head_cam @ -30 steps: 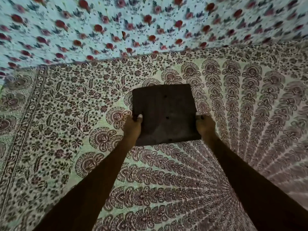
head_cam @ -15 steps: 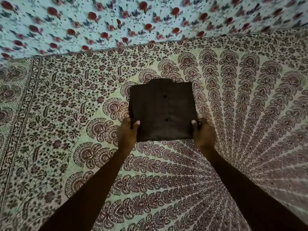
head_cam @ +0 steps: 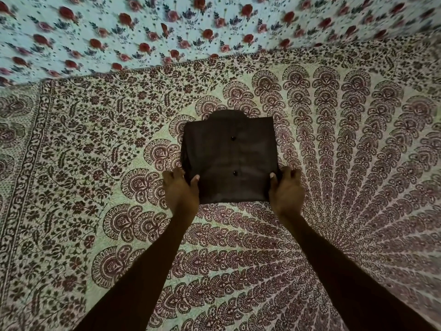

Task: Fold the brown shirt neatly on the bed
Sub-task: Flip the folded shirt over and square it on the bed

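Observation:
The brown shirt (head_cam: 230,158) lies folded into a flat square in the middle of the bed, its collar showing at the far edge and two dark buttons down its front. My left hand (head_cam: 181,191) holds the shirt's near left side, thumb on top and fingers at its edge. My right hand (head_cam: 285,189) holds the near right side the same way. Both forearms reach in from the bottom of the view.
The bed is covered by a patterned maroon-and-cream sheet (head_cam: 346,163) with a floral border on the left. Beyond its far edge is a light blue cloth with red flowers (head_cam: 191,27).
The shirt has been turned over or laid down so its collar and buttoned front now show. Both hands slid nearer along its sides, thumbs now on top.

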